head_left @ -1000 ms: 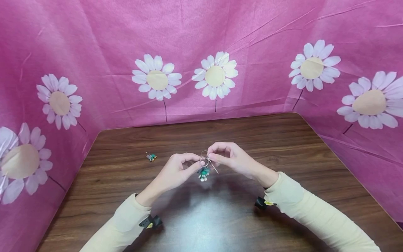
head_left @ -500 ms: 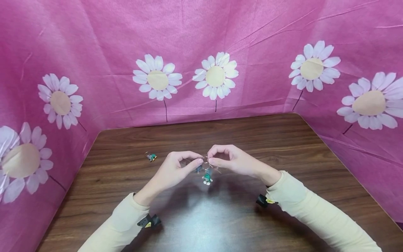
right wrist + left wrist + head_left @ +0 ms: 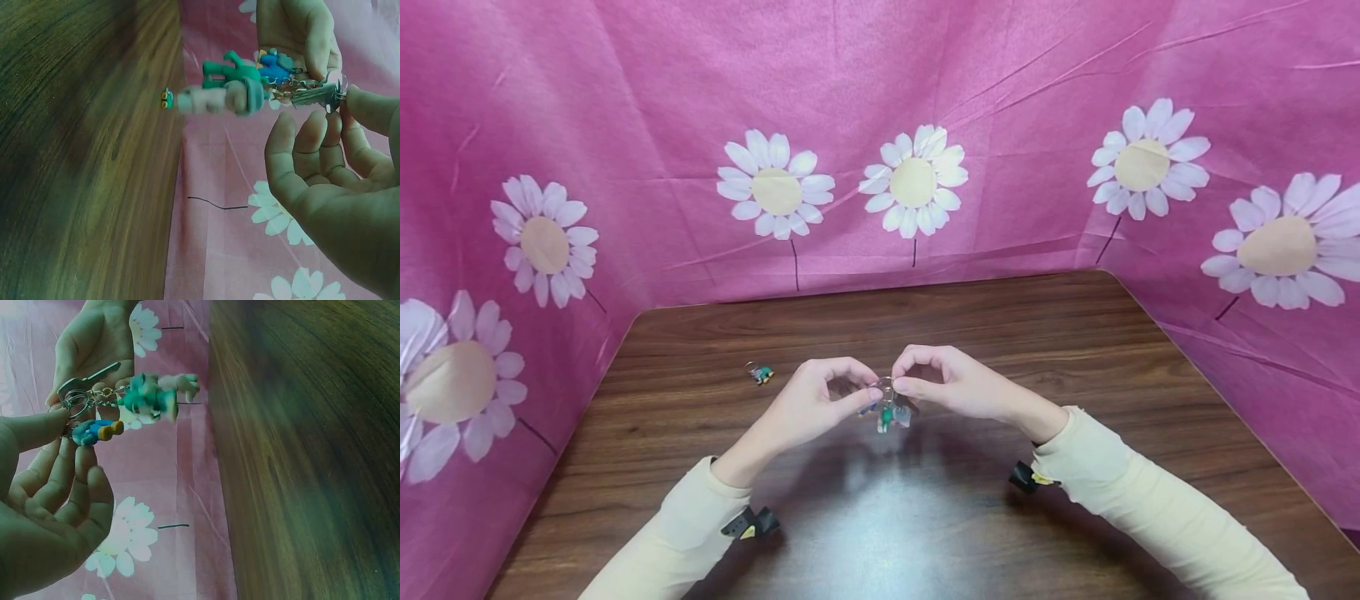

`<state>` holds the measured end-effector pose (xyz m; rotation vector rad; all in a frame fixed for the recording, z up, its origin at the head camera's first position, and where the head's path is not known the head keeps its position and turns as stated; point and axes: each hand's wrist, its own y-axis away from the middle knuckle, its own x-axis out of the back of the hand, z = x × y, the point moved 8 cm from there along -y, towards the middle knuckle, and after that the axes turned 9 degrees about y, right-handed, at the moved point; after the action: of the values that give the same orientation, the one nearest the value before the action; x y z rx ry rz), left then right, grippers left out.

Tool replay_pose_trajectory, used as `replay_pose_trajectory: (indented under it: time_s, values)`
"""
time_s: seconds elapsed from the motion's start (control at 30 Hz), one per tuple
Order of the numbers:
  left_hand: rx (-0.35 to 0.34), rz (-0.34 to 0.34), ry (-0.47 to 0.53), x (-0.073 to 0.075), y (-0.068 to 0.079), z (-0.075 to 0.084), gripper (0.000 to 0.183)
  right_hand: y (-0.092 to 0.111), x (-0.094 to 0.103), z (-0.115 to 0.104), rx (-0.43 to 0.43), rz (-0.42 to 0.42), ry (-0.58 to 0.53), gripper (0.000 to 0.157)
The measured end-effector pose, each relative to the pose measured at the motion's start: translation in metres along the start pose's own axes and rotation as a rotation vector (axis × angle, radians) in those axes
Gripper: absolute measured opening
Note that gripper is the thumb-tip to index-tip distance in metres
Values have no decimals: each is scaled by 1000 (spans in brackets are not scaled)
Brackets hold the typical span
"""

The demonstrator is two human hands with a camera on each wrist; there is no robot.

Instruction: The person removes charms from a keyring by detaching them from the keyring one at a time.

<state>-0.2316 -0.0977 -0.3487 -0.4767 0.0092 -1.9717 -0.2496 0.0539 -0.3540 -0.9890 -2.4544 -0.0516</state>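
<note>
My left hand (image 3: 816, 408) and right hand (image 3: 958, 383) meet over the table, thumb and fingers pinching metal key rings (image 3: 886, 387) between them. A silver key (image 3: 314, 97) hangs from the rings close to my right fingertips. Short chains carry small figurine charms: a green figurine (image 3: 228, 70), a pale figurine with a grey-green head (image 3: 215, 100), and a blue figurine with yellow feet (image 3: 100, 431) beside my left fingers. In the head view the charms dangle below the hands, partly overlapping one another.
Another keychain with a green figurine (image 3: 762, 375) and a ring lies on the wooden table (image 3: 700, 467), left of my left hand. A pink cloth (image 3: 850, 83) printed with white daisies stands around the table's back and sides. Both sleeves carry black wrist cameras.
The rings have turned between my fingertips, and the key no longer sticks out to the right. The dangling figurines have swung and rotated. The keychain on the table has stayed put.
</note>
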Motion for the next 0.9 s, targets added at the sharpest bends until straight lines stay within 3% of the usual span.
replay_pose_trajectory:
  time_s: [0.53, 0.9]
  values:
    - [23, -102, 132, -2, -2, -4, 14, -1, -2, 1, 13, -42, 130, 5]
    - [-5, -57, 99, 1, -3, -4, 18, 0, -1, 2, -22, -54, 111, 7]
